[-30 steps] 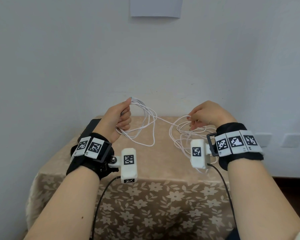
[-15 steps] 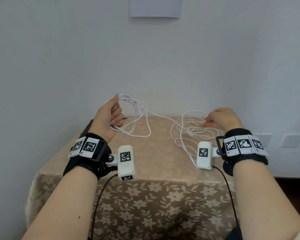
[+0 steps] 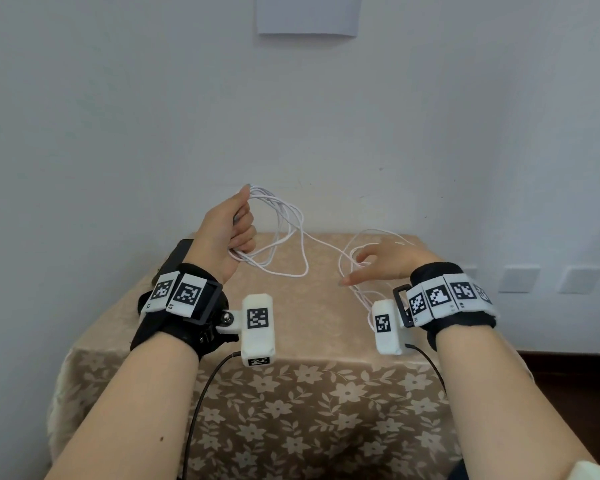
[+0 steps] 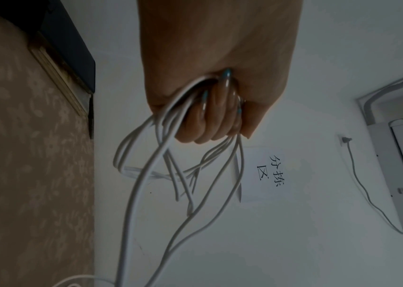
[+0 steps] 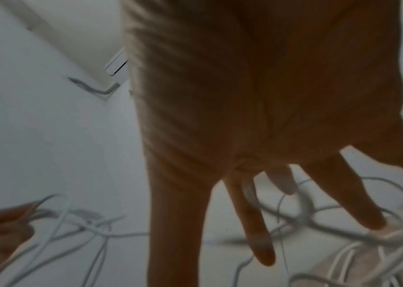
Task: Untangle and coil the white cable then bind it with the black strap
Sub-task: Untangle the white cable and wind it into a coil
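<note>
Hands work above a small worktop point(image 3: 326, 327) covered in a beige floral cloth, set against a pale wall. Left hand point(image 3: 230, 233) is raised on the left, its fingers point(image 4: 210, 124) curled tightly around several gathered loops of the white cable point(image 3: 291, 244), which hang below and to the right of the fist. One strand runs from those loops across to the right, into a loose, untidy heap of cable lying on the far right part of the worktop. Right hand point(image 3: 388, 265) hovers over that heap with its fingers point(image 5: 256, 229) spread and nearly straight, gripping nothing; the blurred wrist view leaves it unclear whether the fingertips touch any strand. A dark flat object point(image 3: 175, 258) lies at the far left edge of the worktop, partly behind the left wrist; whether the black strap is there cannot be told. Risks, as a judgement: pulling the joining strand while the heap is still crossed over itself could tighten a knot, and spread fingers could catch several strands at once and drag the heap off the edge. Loosening the left fist could also let the gathered loops spill and undo the coil.
</note>
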